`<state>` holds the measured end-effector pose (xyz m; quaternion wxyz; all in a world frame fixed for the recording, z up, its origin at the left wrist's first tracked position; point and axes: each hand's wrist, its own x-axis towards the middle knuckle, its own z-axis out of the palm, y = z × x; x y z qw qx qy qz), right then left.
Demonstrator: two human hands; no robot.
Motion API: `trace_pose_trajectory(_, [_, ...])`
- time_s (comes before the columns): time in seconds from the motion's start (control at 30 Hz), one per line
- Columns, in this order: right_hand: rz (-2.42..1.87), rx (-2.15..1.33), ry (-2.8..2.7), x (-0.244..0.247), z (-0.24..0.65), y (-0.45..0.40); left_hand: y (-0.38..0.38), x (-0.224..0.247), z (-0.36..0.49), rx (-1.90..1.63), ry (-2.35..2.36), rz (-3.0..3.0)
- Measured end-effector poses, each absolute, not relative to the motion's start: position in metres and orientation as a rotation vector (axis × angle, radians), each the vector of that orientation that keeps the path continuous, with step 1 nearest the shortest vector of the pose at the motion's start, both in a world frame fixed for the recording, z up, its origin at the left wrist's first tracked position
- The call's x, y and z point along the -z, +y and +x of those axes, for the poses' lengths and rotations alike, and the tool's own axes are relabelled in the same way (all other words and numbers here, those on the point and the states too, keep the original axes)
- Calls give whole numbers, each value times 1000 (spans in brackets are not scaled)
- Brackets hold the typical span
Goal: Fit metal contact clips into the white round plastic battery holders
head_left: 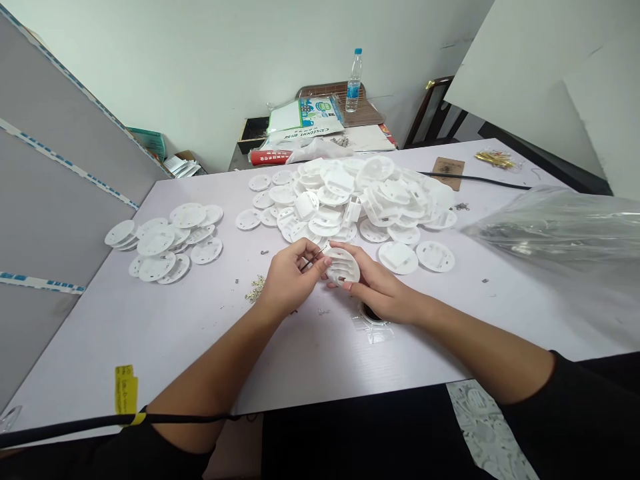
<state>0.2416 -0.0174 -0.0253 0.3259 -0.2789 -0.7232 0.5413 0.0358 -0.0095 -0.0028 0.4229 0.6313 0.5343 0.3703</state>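
My right hand point(379, 285) grips a round white plastic cover point(345, 267) by its edge, tilted so that its ribbed inner side faces me. Pinched in my left hand point(290, 275) is a thin dark tool that looks like tweezers point(311, 259), its tip close to the cover's left edge. My left fingertips are at that edge too; whether a small part sits between the tips is too small to tell. Left of my left hand lies a small heap of metal clips point(256, 289). Below my right hand, a dark round opening point(371, 315) with clear tape is partly hidden.
A large pile of white covers point(330, 193) spreads behind my hands, with a smaller group point(160, 243) at left. A clear plastic bag point(565, 227) lies at right. A black cable point(480, 179) crosses the back; another point(65, 430) runs along the front left. A water bottle point(353, 83) stands beyond.
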Motion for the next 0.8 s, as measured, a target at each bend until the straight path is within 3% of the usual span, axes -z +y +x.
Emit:
trace_pose_trajectory(0.23, [-638,-1434,-1844,27,242,-16,-10,4,32,-910,1330,1747])
trace_pose_trajectory(0.47, [-613,-1465,-1715,27,240,-17,-10,-1,32,-875,1020,1506])
trace_pose_trajectory(0.8, [-747,-795,-2070,30,239,-14,-10,-5,34,-807,1094,1509])
